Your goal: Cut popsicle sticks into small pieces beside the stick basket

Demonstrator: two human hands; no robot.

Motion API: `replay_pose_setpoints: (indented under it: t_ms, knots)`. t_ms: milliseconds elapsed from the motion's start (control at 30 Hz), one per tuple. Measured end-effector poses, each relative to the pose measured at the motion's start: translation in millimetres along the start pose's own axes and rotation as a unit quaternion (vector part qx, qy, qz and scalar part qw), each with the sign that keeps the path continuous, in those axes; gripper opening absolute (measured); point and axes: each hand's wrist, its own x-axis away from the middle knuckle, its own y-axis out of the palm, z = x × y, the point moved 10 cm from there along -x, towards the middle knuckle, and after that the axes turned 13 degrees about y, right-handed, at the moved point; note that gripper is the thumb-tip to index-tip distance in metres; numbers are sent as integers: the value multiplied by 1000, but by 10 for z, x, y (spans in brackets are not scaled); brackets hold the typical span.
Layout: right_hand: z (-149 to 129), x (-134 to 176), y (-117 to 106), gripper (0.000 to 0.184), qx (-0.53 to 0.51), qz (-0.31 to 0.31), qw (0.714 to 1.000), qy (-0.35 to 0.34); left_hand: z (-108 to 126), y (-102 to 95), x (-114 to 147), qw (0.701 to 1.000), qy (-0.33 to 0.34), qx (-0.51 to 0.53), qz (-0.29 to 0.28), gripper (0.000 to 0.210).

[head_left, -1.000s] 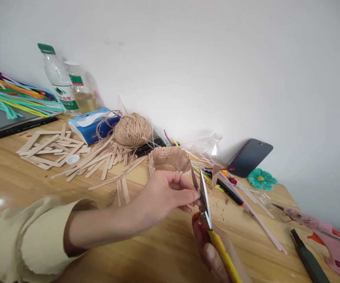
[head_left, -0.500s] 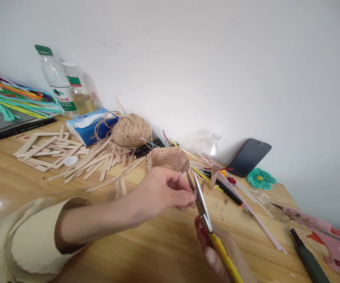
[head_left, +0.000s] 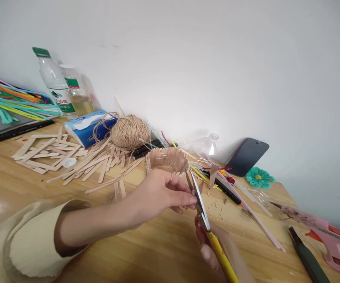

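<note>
Head view, read left to right: we see pipe cleaners (head_left: 25, 106) at the far edge, then wooden sticks (head_left: 99, 165) loosely heaped before a ball of twine (head_left: 130, 131). Our left hand (head_left: 162, 192) reaches across from the left, thumb and fingers pinching a small pale piece (head_left: 193, 192) right beside the blades; its outline is too small for us to tell its long axis. Behind that hand sits a shallow tan bowl (head_left: 170, 154). The yellow-handled scissors (head_left: 213, 239) slant up and leftward, tips pointing away from us, blades slightly parted, so the piece lies against their left side. Our right hand (head_left: 208, 255) grasps the handles below, farther from the piece than the left fingertips. Farther right, a phone (head_left: 248, 157), a teal flower (head_left: 260, 178) and a pink glue gun (head_left: 314, 226) lie well apart from both hands.
</note>
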Motion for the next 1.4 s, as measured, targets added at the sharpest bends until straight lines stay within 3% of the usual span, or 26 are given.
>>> replay_pose_setpoints:
  t_ms: [467,633,900,1267,1400]
  knots:
    - [219,-4,-55,61,9,-12,999,30,117,-185,-25,998,33,-11,57,9]
    - [272,-24,40,51,-16,-59,998,12,114,-169,-28,998,39,-1,56,9]
    - [356,-111,137,60,-48,-127,990,34,34,-117,-16,997,26,28,67,18]
    - [407,-122,180,51,-31,-139,990,13,24,-69,-11,997,34,49,52,18]
    - [285,-90,122,50,-14,-96,995,-6,16,-73,-12,997,35,48,50,17]
